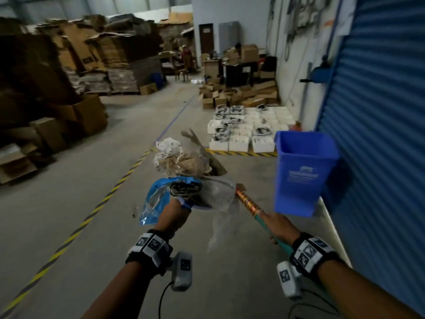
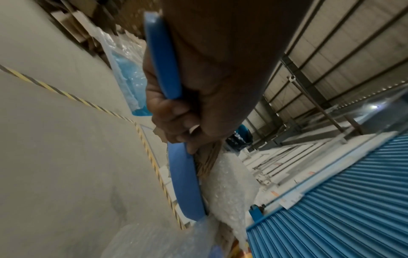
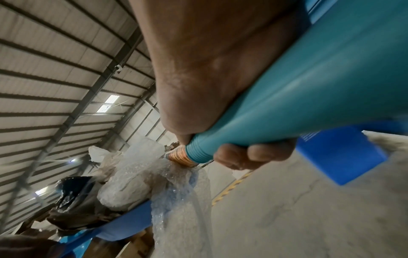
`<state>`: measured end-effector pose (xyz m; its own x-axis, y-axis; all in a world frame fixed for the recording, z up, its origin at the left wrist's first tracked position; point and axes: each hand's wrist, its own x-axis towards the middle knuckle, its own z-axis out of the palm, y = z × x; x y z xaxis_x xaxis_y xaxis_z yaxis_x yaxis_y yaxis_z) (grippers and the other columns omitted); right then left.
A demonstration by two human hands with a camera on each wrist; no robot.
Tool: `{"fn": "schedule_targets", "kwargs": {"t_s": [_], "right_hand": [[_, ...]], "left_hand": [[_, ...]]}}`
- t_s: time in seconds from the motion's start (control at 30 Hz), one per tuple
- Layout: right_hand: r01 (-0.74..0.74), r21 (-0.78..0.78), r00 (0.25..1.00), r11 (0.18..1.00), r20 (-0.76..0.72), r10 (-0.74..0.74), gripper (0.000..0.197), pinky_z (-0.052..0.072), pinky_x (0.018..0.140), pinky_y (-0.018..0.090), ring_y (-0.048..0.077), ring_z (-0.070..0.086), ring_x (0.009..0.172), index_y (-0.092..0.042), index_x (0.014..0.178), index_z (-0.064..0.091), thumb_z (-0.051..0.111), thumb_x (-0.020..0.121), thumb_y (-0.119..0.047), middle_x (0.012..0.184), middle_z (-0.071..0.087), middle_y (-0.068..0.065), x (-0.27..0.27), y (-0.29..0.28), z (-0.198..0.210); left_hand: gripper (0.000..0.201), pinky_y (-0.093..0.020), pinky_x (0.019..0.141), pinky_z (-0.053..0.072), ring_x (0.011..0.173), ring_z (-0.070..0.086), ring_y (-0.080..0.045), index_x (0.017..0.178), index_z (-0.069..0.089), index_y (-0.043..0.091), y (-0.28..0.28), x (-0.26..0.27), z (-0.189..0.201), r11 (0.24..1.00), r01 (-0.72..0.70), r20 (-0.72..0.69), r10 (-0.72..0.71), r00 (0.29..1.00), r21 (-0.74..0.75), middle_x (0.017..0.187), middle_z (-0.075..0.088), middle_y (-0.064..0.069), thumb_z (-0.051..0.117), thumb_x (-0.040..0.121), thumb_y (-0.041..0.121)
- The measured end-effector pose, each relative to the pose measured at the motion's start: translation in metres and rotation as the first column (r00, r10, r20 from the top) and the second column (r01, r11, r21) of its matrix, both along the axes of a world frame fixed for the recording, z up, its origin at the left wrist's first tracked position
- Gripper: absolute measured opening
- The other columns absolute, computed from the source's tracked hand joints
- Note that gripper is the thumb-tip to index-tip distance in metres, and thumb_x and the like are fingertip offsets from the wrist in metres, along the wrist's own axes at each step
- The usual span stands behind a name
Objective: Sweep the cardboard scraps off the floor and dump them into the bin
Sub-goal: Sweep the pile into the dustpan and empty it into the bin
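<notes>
My left hand grips the dustpan by its blue handle, fingers curled round it, pan held up off the floor. Load heaped on the pan: cardboard scraps, crumpled paper, a dark wad, a blue plastic bag hanging off its left edge, bubble wrap draped over its right edge and trailing down.

My right hand is closed round the broom handle, on the teal grip; fingers wrap under it just behind the shiny copper-coloured section. The handle's far end runs into the bubble wrap at the pan.

Bin, blue, open top: right of the pan and beyond it, apart from it, tilted in the head view. I can't tell what supports it. Nothing from the load is over its mouth.

Behind the bin: blue roller shutter. Left of the bin on the floor: white boxes in rows, behind a yellow-black tape line. Further left of the bin, past the pan: cardboard stacks. Head view is motion-blurred, so fine detail in the load is unclear.
</notes>
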<state>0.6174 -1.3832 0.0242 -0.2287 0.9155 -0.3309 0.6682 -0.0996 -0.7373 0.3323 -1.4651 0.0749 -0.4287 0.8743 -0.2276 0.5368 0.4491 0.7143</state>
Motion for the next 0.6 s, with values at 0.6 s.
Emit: {"fn": "schedule_targets", "kwargs": {"t_s": [0.6], "right_hand": [[0.431,-0.067,0.902,0.9,0.035,-0.43,0.046,0.04,0.045,0.026,0.018,0.05,0.043,-0.014,0.073,0.054,0.041,0.097,-0.052,0.055,0.05,0.007,0.236,0.17,-0.019]], "left_hand": [[0.04,-0.019,0.04,0.025,0.04,0.033,-0.013,0.058,0.037,0.016,0.298,0.231,-0.018,0.897,0.44,0.032,-0.44,0.898,-0.03,0.051,0.039,-0.001,0.049,0.096,0.02]]}}
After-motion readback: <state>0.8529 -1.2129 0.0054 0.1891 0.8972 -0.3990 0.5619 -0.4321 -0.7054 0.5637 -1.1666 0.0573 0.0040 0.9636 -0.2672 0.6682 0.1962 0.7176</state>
